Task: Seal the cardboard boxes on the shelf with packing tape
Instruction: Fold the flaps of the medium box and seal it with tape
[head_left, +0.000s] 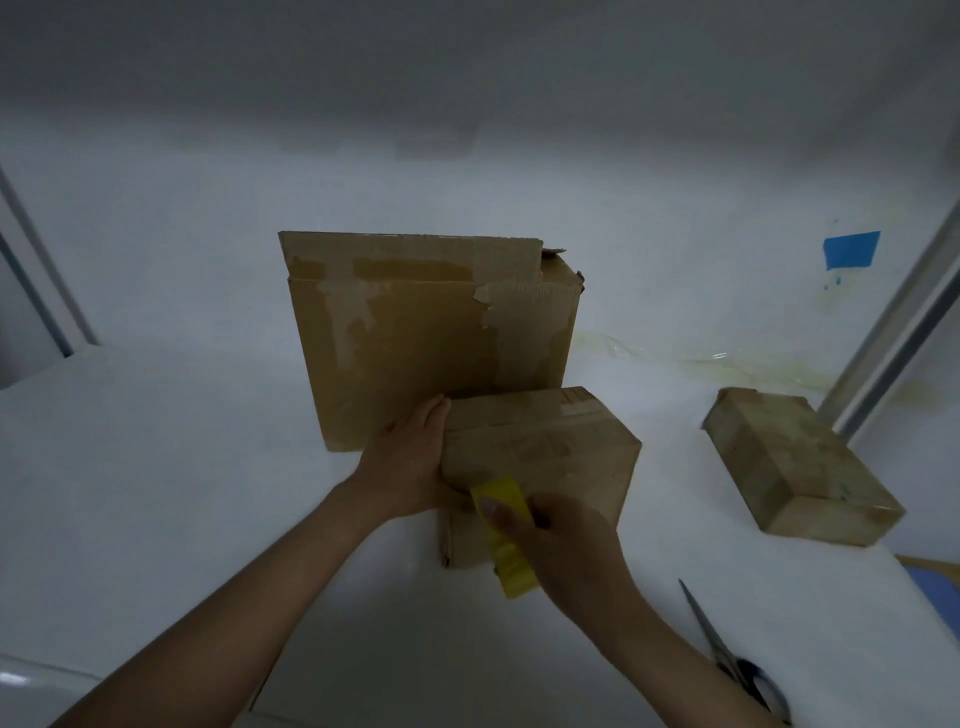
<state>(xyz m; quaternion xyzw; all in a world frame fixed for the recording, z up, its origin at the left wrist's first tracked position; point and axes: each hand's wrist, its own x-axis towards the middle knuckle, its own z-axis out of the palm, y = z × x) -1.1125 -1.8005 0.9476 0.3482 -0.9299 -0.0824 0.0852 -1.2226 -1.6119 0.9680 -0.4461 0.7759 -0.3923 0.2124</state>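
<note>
My right hand (566, 551) grips the yellow tape roll (511, 566), fingers curled round it, at the near edge of the small box (545, 457). My left hand (410, 457) lies flat, fingers straight, against the box's left side. If that brace slips when I pull, I judge the box could skid and the tape wrinkle or miss the seam. The scissors (727, 649) lie well right of my fingers.

Yellow tape (506, 540), brown boxes (540, 457)
</note>
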